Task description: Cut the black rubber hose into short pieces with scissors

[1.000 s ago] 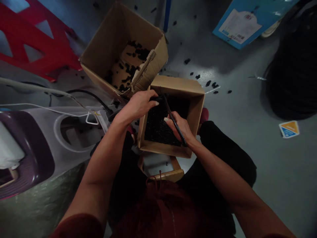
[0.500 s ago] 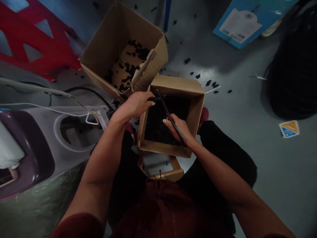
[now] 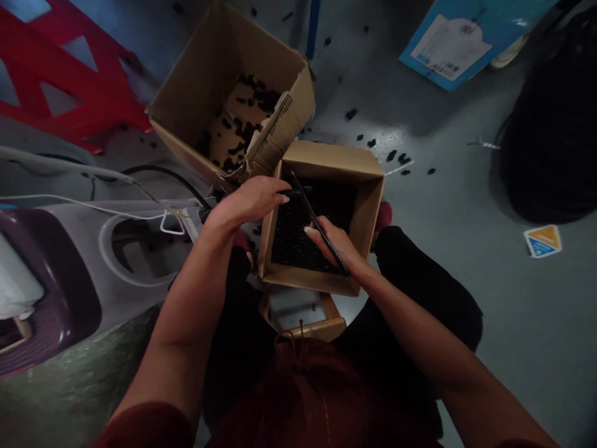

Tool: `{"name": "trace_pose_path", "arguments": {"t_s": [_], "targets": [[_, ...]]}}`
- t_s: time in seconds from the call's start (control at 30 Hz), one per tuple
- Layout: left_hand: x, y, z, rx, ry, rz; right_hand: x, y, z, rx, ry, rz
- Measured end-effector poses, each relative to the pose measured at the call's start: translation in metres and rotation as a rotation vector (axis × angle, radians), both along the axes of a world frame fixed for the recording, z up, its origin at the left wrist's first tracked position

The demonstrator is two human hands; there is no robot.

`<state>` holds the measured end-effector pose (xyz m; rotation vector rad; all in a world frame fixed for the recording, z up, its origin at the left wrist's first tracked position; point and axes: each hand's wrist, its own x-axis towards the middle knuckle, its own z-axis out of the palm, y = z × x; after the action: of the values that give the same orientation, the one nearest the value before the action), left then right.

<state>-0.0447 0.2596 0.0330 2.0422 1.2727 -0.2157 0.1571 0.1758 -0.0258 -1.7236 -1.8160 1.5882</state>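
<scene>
Over the left rim of a cardboard box [image 3: 336, 286], my left hand [image 3: 261, 196] pinches a short dark ribbed piece [image 3: 293, 193]. My right hand [image 3: 331, 239] is closed round a long thin black strip [image 3: 318, 224], which slants across the box opening. The strip's upper part crosses the ribbed piece near my left fingertips; whether they touch or are joined is too dark to tell. Below both hands, many small black pieces [image 3: 298, 239] fill the bottom of the box.
A larger open carton [image 3: 186, 81] with black bits stands behind at the left. Black bits lie on the grey floor. Around are a red plastic frame [image 3: 65, 62], grey stool [image 3: 135, 211], blue box [image 3: 457, 37] and large black bundle [image 3: 555, 124].
My left hand has shifted very slightly, and the ribbed piece sits a little lower against the strip. My right hand keeps nearly the same place.
</scene>
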Motion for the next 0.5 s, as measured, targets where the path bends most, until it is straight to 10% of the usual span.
{"name": "trace_pose_path", "arguments": {"t_s": [0.5], "targets": [[0.0038,-0.0029,0.0021,-0.064,0.012,0.046,-0.0014,-0.0031,-0.0050,-0.089,0.061,-0.112]]}}
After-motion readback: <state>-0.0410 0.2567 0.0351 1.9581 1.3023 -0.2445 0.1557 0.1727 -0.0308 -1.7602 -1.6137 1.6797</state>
